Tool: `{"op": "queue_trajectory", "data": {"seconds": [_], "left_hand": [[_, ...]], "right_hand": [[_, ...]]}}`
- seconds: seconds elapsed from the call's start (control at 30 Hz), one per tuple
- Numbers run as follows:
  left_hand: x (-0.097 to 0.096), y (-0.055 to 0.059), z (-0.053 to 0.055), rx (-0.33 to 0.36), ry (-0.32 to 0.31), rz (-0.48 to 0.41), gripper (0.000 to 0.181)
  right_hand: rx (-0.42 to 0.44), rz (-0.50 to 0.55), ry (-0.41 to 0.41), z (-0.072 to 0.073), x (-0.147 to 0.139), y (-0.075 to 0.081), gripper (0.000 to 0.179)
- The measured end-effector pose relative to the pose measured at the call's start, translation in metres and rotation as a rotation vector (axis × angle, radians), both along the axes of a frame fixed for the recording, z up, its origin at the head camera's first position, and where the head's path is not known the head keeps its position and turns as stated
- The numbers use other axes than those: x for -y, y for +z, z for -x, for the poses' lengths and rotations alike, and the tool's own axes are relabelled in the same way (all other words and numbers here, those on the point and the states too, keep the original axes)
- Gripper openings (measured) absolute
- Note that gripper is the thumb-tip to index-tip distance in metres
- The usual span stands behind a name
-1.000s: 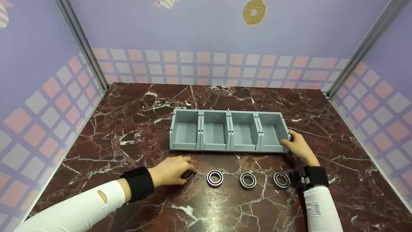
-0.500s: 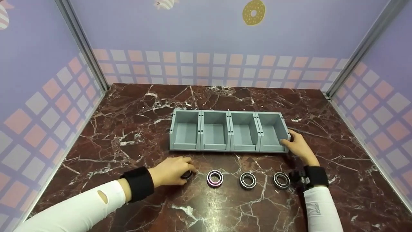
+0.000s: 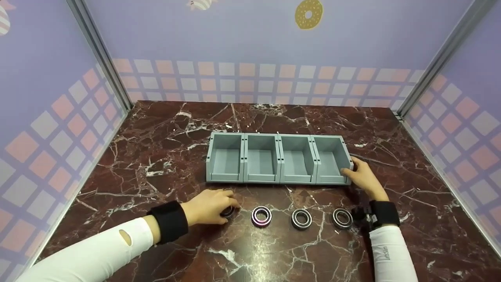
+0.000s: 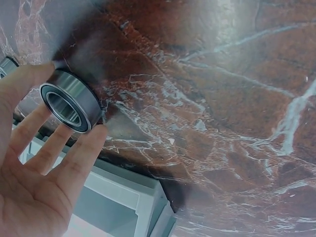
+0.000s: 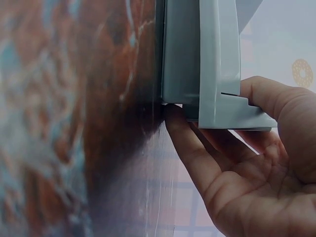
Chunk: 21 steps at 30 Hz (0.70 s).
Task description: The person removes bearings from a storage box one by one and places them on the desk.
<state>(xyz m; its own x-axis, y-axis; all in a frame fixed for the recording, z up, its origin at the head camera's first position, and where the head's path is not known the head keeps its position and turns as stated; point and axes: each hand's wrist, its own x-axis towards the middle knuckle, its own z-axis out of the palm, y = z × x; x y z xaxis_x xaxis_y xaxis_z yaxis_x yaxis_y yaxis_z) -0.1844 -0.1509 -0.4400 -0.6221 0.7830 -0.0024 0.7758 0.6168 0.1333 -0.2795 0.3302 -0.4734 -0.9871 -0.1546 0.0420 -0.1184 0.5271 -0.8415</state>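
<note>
At the front left, my left hand (image 3: 211,206) pinches a ball bearing (image 4: 83,93) between thumb and fingertips, close over the table. The left wrist view shows its steel outer ring and dark seal; in the head view the fingers partly cover it. My right hand (image 3: 364,178) grips the right end wall of a row of joined grey storage bins (image 3: 260,179). Its thumb lies over the wall's edge, and in the right wrist view the fingers (image 5: 192,153) reach along the outside and under the bin. Nothing lies in the bins.
Three more bearings lie flat in a line right of my left hand: a left one (image 3: 261,216) with a purplish sheen, a middle one (image 3: 301,219) and a right one (image 3: 342,218). The dark red marbled table (image 3: 164,129) is walled by patterned panels (image 3: 258,43) on three sides.
</note>
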Motion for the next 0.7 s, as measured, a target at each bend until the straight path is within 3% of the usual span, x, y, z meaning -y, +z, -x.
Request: {"op": "queue_trajectory", "data": {"seconds": [0.43, 0.7], "left_hand": [[-0.002, 0.006, 0.006, -0.010, -0.001, -0.016, 0.044], [0.000, 0.013, 0.013, 0.019, 0.045, -0.062, 0.043]], "right_hand": [[-0.033, 0.006, -0.016, 0.001, 0.002, 0.000, 0.049], [-0.033, -0.048, -0.031, 0.003, 0.002, 0.000, 0.048]]}}
